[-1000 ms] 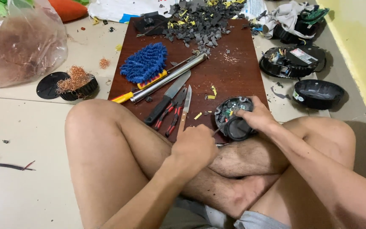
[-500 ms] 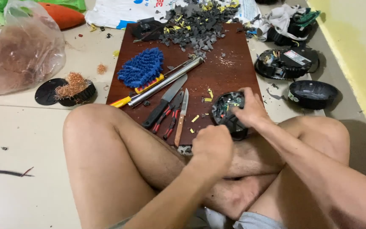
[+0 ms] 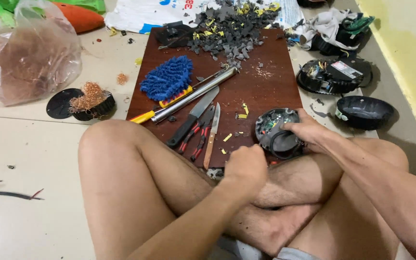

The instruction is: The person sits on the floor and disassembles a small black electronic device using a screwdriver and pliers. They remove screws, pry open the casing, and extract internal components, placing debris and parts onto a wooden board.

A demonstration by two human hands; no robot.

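Observation:
I sit cross-legged on the floor in front of a brown wooden board (image 3: 270, 91). My right hand (image 3: 308, 131) grips a round black device shell (image 3: 271, 126) with a green circuit board showing inside, and rests it on the board's near right corner. My left hand (image 3: 246, 166) is a closed fist just left of the shell, over my shin. Nothing shows in that fist. A black-handled knife (image 3: 193, 118), red-handled pliers (image 3: 197, 136) and a small wooden-handled knife (image 3: 213, 135) lie left of the shell.
On the board are a metal tube (image 3: 196, 94), a blue fluffy pad (image 3: 167, 77) and a pile of black fragments (image 3: 227, 29). Open black casings (image 3: 333, 77) and a black bowl (image 3: 364, 111) sit right. A cup of copper wire (image 3: 90, 101) and a plastic bag (image 3: 25, 58) sit left.
My left fist has drifted a little to the right, closer to the shell. My right hand has kept hold of the shell and shifted it slightly on the board.

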